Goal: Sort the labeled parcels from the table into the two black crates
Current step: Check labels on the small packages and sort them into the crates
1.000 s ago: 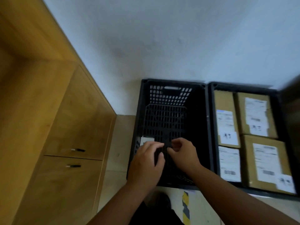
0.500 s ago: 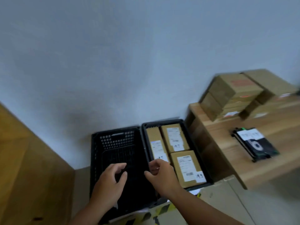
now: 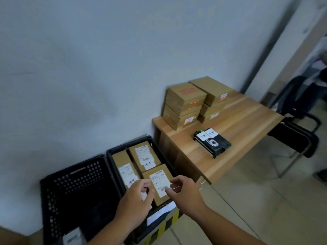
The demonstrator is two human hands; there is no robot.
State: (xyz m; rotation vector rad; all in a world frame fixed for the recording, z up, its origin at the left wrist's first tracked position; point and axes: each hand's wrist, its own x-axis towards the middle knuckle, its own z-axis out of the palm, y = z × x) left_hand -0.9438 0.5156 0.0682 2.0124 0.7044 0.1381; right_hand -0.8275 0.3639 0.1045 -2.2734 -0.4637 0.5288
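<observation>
Parcels [image 3: 185, 103] not yet sorted sit stacked at the wall edge of the table [image 3: 247, 117], at about 1 o'clock from your hands. A second ago you were bent over the left crate [image 3: 77, 188] with both hands down inside it. Now your view has swung up and right, and your left hand [image 3: 134, 207] and right hand [image 3: 185, 197] hang over the near end of the right crate [image 3: 127, 144], fingers loosely curled, slightly apart, gripping nothing. I'd judge that drop finished and the next pick due. The parcels are plain brown cartons in two piles with red-printed labels. Three more lie label-up in the right crate.
</observation>
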